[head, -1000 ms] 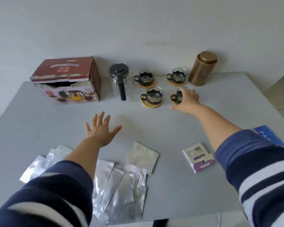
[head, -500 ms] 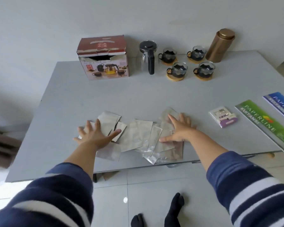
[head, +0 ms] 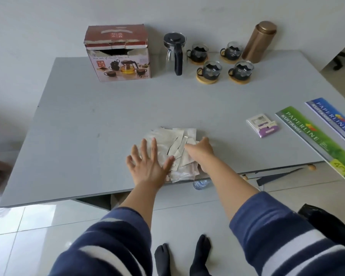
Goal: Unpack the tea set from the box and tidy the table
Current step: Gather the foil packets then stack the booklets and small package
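Note:
A heap of silver foil sachets (head: 175, 142) lies near the front edge of the grey table (head: 88, 120). My left hand (head: 147, 162) rests flat on the heap's left side with fingers spread. My right hand (head: 201, 150) presses against the heap's right side, fingers curled over the sachets. At the back stand the red tea-set box (head: 118, 54) with its torn top open, the glass teapot (head: 174, 52) with a black handle, and several glass cups on wooden coasters (head: 208, 72).
A bronze canister (head: 259, 41) stands at the back right by the wall. A small purple-and-white packet (head: 262, 125) and two Paperline receipt books (head: 311, 138) lie at the right; the green one overhangs the front edge. A water bottle (head: 201, 184) shows under the table.
Both hands have pushed the spread-out sachets together into one compact heap between them. One second ago my right hand was at a cup at the back.

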### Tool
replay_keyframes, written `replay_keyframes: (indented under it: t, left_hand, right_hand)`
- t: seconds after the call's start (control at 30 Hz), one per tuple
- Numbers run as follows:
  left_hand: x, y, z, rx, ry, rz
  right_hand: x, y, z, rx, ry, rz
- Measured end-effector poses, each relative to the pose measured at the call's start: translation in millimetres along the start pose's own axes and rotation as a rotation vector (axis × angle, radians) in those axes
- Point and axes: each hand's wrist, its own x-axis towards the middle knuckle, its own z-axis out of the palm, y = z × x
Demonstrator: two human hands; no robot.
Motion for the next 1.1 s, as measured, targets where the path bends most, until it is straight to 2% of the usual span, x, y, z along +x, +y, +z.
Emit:
replay_keyframes:
  t: [0.1, 0.17, 0.23, 0.3, 0.4, 0.53, 0.7, 0.77, 0.9, 1.03, 1.1]
  left_hand:
    - [3, -2, 1, -0.051, 0.097, 0.005]
    - [7, -2, 0, -0.097, 0.115, 0.006]
    - [9, -2, 1, -0.118, 0.120, 0.014]
    - [10, -1, 2, -0.128, 0.133, 0.023]
    - [10, -2, 3, -0.161, 0.142, 0.064]
    - [9, -2, 2, -0.195, 0.150, 0.134]
    - [8, 12, -5, -0.280, 0.177, 0.017]
    - [6, 24, -9, -0.342, 0.151, 0.042]
    - [8, 45, -16, -0.427, -0.001, 0.031]
    - [13, 64, -28, -0.745, -0.077, 0.045]
    - [15, 80, -35, -0.818, -0.083, 0.073]
  right_hand:
    - [4, -3, 5, 0.123, -0.082, 0.015]
    - [0, -5, 10, 0.032, -0.134, -0.012]
    - [-4, -8, 14, -0.118, -0.132, -0.069]
    - [-5, -11, 15, -0.163, -0.128, -0.128]
    - [-6, -9, 17, 0.053, -0.260, -0.023]
    - [-8, 8, 21, 0.268, -0.306, 0.067]
    - [-4, 25, 5, 0.420, -0.335, 0.100]
    - [0, 30, -3, 0.439, -0.321, 0.101]
    - [7, 42, -23, 0.485, -0.253, 0.060]
    - [5, 50, -49, 0.565, -0.205, 0.043]
    - [3, 52, -65, 0.634, -0.172, 0.052]
